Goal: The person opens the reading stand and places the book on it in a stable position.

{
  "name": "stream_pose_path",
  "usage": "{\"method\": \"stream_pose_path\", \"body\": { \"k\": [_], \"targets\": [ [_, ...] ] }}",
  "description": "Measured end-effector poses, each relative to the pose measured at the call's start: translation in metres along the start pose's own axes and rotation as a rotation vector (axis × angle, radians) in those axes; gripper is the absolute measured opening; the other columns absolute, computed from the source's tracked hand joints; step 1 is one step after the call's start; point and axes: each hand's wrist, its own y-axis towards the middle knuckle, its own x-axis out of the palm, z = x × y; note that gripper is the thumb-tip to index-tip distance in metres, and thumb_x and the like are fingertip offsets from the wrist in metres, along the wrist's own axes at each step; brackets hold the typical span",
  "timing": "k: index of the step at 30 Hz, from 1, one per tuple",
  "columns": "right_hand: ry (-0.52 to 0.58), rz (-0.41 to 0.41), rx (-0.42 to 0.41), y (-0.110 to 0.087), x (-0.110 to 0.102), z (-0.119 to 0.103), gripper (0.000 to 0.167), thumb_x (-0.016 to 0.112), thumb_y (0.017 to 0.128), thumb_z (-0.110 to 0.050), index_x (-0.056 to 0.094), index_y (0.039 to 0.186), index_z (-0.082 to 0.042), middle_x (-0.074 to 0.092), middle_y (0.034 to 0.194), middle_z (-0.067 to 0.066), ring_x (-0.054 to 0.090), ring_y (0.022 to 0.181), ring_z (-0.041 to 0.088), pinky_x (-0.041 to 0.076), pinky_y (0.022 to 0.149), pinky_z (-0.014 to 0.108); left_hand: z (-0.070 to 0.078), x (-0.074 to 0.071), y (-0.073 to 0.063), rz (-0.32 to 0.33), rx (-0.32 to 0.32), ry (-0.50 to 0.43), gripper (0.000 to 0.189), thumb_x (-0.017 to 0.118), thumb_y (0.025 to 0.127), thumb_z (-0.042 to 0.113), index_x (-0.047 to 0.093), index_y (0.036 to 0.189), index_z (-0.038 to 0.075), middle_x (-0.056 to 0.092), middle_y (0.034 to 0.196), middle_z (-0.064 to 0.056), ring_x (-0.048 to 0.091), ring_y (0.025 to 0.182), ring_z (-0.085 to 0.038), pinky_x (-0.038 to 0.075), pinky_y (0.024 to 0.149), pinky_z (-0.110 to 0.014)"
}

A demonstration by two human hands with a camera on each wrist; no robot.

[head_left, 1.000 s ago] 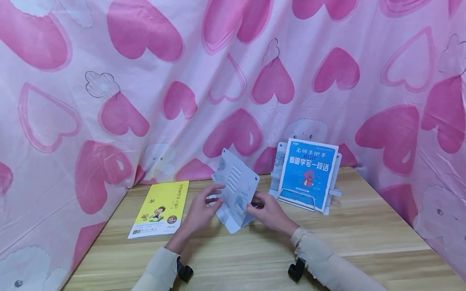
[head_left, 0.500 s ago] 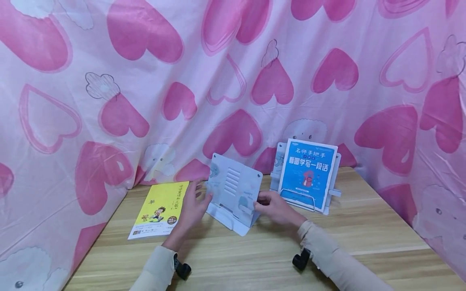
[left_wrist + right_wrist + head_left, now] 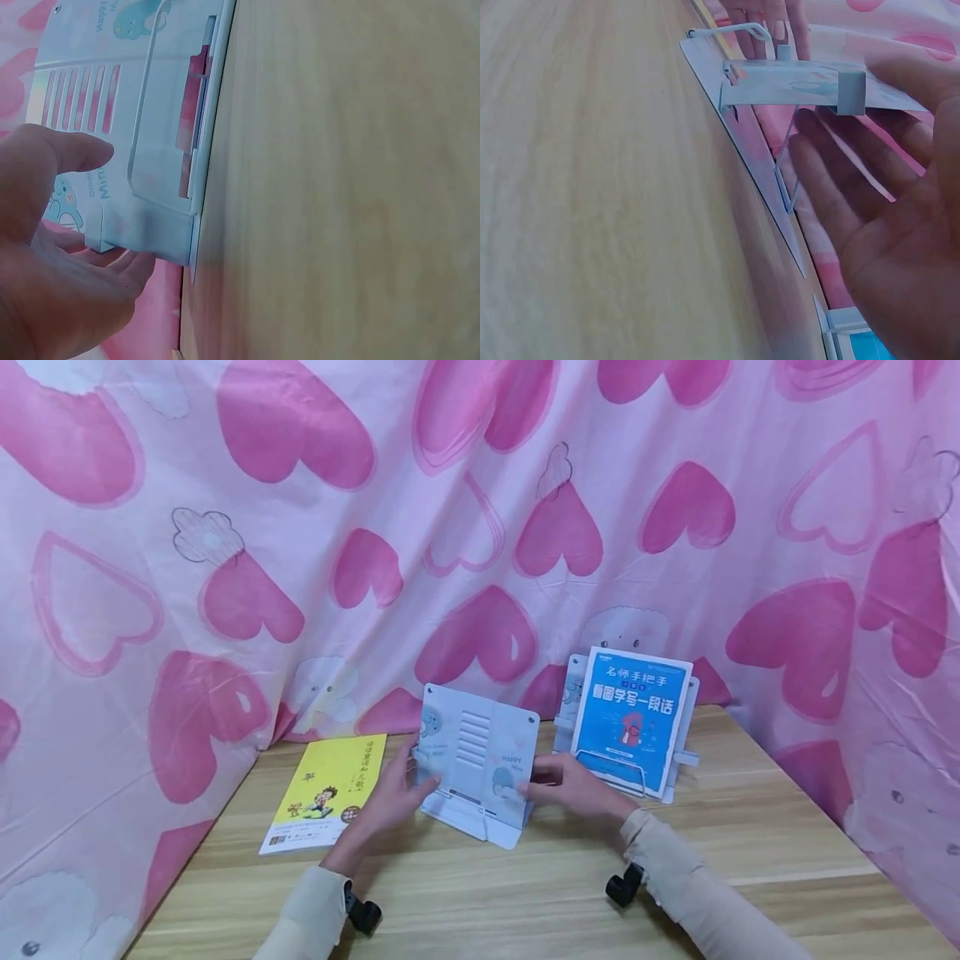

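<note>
A pale blue metal book stand stands tilted back on its base in the middle of the table, slots in its back plate and a wire holder along its front. My left hand holds its left edge, thumb in front and fingers behind, as the left wrist view also shows. At the opposite edge, my right hand has its thumb over the front of the plate. Behind the plate, in the right wrist view, the right fingers reach close to the wire prop.
To the left, a yellow book lies flat on the wooden table. A second stand at the back right carries a blue book. Pink heart-patterned cloth hangs behind and along the sides.
The book stand has turned from an angled position to face the front more squarely. My left hand moved left and round its left edge; my right hand stayed at the right edge.
</note>
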Motion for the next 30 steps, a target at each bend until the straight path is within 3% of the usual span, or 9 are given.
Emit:
{"method": "stream_pose_path", "body": {
  "k": [4, 12, 16, 20, 26, 30],
  "targets": [
    [-0.012, -0.015, 0.03, -0.003, -0.002, 0.0, 0.048, 0.081, 0.099, -0.035, 0.068, 0.144, -0.031, 0.073, 0.14, -0.003, 0.071, 0.122, 0.026, 0.057, 0.105, 0.041, 0.0, -0.004, -0.001, 0.009, -0.03, -0.006, 0.076, 0.071, 0.105, 0.015, 0.03, 0.17, 0.015, 0.044, 0.168, -0.016, 0.044, 0.156, -0.045, 0.038, 0.129, -0.06],
    [-0.046, 0.001, 0.026, -0.003, -0.003, -0.001, 0.047, 0.082, 0.098, -0.034, 0.069, 0.143, -0.031, 0.076, 0.133, -0.004, 0.072, 0.115, 0.026, 0.057, 0.103, 0.041, -0.003, -0.012, -0.005, 0.033, -0.045, -0.023, 0.061, 0.065, 0.109, 0.015, 0.04, 0.165, 0.015, 0.048, 0.167, -0.017, 0.052, 0.15, -0.045, 0.043, 0.125, -0.06],
    [-0.021, 0.073, 0.054, -0.001, -0.002, 0.001, 0.049, 0.084, 0.096, -0.034, 0.067, 0.14, -0.02, 0.078, 0.126, 0.002, 0.075, 0.111, 0.024, 0.059, 0.102, 0.038, -0.003, -0.018, -0.01, 0.063, -0.075, -0.037, 0.05, 0.057, 0.113, 0.019, 0.045, 0.162, 0.019, 0.052, 0.164, -0.013, 0.053, 0.15, -0.041, 0.046, 0.123, -0.06],
    [0.015, 0.156, 0.087, 0.0, 0.0, 0.005, 0.045, 0.087, 0.094, -0.034, 0.067, 0.127, -0.013, 0.077, 0.12, 0.007, 0.077, 0.106, 0.024, 0.062, 0.098, 0.033, -0.004, -0.023, -0.013, 0.093, -0.118, -0.047, 0.046, 0.054, 0.114, 0.019, 0.048, 0.159, 0.015, 0.055, 0.16, -0.016, 0.055, 0.147, -0.04, 0.047, 0.122, -0.059],
    [0.006, 0.257, 0.106, 0.002, 0.007, 0.008, 0.036, 0.088, 0.092, -0.04, 0.073, 0.114, -0.014, 0.078, 0.122, 0.003, 0.077, 0.108, 0.021, 0.064, 0.097, 0.033, -0.006, -0.028, -0.013, 0.115, -0.171, -0.053, 0.042, 0.054, 0.113, 0.02, 0.05, 0.154, 0.011, 0.057, 0.157, -0.016, 0.056, 0.146, -0.036, 0.047, 0.122, -0.056],
    [-0.048, 0.356, 0.118, 0.005, 0.014, 0.006, 0.027, 0.089, 0.091, -0.039, 0.079, 0.107, -0.019, 0.081, 0.112, 0.001, 0.078, 0.101, 0.018, 0.065, 0.094, 0.03, -0.008, -0.03, -0.013, 0.122, -0.206, -0.031, 0.04, 0.054, 0.113, 0.022, 0.051, 0.152, 0.012, 0.057, 0.156, -0.013, 0.055, 0.145, -0.032, 0.047, 0.123, -0.055]
  ]
}}
